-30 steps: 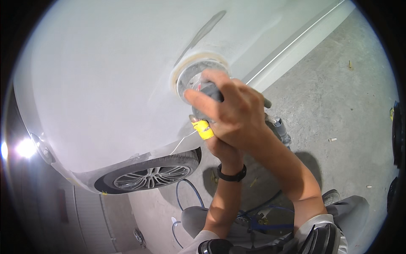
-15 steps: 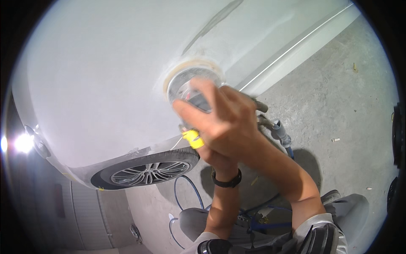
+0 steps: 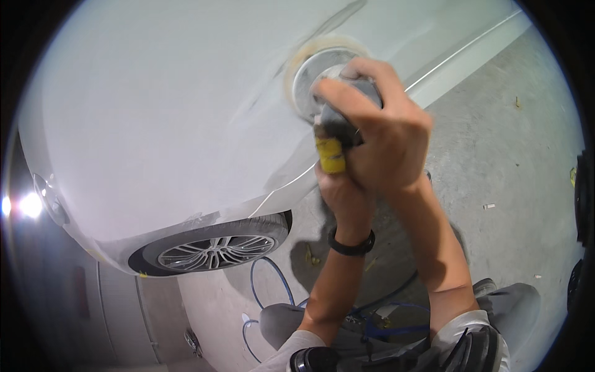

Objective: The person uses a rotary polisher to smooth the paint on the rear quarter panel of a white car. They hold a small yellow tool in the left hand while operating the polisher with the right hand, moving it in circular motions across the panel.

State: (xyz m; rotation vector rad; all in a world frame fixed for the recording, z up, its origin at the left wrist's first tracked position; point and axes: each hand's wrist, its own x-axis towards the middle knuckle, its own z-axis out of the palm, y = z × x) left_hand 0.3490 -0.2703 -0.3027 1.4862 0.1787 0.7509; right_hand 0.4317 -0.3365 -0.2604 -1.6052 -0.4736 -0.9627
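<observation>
A round disc sander [image 3: 305, 84] with a pale pad rests against the white-grey car panel [image 3: 173, 124]. Over its top curls my right hand [image 3: 393, 127], with thumb and fingers spread round the dark body. Below it, my left hand [image 3: 347, 195], with a black band at the wrist, closes on the sander's lower part; most of its fingers are hidden behind the right hand. A yellow wrapping [image 3: 330, 156] shows there, whether on the thumb or the tool I cannot tell. Dark grey smears [image 3: 331, 18] mark the panel beyond the pad.
Below the panel sits a car wheel [image 3: 214, 251] with silver spokes. Blue hose [image 3: 273, 263] loops over the concrete floor [image 3: 496, 161] near my knees. Small scraps [image 3: 489, 206] lie on the floor at right. A bright lamp [image 3: 30, 204] shines at the far left.
Both hands and the sander have moved up and to the right across the panel, towards the dark smear. The hose connector seen beside the right wrist is now hidden.
</observation>
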